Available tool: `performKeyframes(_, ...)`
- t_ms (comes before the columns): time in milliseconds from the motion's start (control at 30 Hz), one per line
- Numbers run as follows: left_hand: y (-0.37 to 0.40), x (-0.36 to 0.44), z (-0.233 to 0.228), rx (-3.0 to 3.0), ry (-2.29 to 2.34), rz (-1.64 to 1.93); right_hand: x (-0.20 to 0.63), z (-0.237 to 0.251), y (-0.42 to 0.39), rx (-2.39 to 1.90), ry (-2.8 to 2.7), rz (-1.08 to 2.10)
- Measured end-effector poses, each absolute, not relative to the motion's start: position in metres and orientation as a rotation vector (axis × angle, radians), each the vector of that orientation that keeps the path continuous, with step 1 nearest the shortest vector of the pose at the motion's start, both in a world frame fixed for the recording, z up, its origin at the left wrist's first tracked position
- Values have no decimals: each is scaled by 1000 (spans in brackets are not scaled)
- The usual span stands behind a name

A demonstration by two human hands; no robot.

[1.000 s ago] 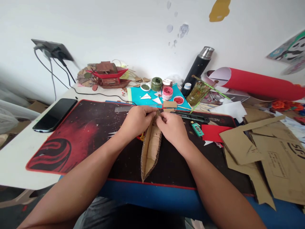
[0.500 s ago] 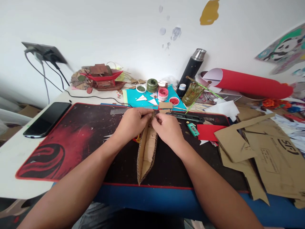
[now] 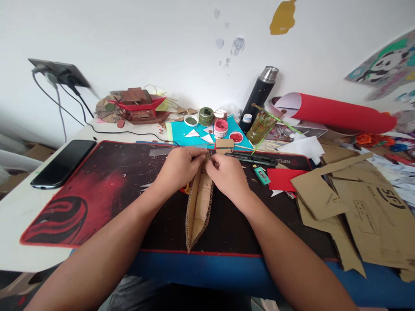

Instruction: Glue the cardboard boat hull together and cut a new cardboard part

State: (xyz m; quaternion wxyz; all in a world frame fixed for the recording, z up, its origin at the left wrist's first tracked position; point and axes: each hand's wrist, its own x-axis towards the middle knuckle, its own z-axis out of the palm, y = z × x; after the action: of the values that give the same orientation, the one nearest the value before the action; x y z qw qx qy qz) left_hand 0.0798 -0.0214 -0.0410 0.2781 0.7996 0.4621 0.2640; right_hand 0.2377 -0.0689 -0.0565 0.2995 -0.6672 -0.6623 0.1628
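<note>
Head view. The left hand is at the center of the frame, with thumb and fingers brought together and pinched on the far end of a folded cardboard piece. The right hand is opposite, its thumb and fingers closed on the same end from the right side. The fingers of the two hands nearly meet there; the exact contact at the fingertips is obscured by the knuckles and cannot be read with certainty.

The cardboard piece lies lengthwise at lower center of the frame. It is a long, narrow trough of brown corrugated board: raised side walls, exposed fluting along the cut edges, a creased inner surface, and a sharp point at the near end.

The piece is over a dark, red-edged mat on the desk. A red-and-yellow object, partly covered, shows just beside the left hand. A flat, translucent ruler is beyond that hand. A slim, dark utility knife lies beyond the right hand, near a smooth red sheet. Flat, matte cardboard offcuts overlap at the right of the frame. A glossy black phone rests at the left.
</note>
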Motion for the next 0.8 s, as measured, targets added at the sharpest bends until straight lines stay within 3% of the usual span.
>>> performKeyframes(800,-22,81,-40,2165,1250,696,237,-57,-69,-1801,-1764,435)
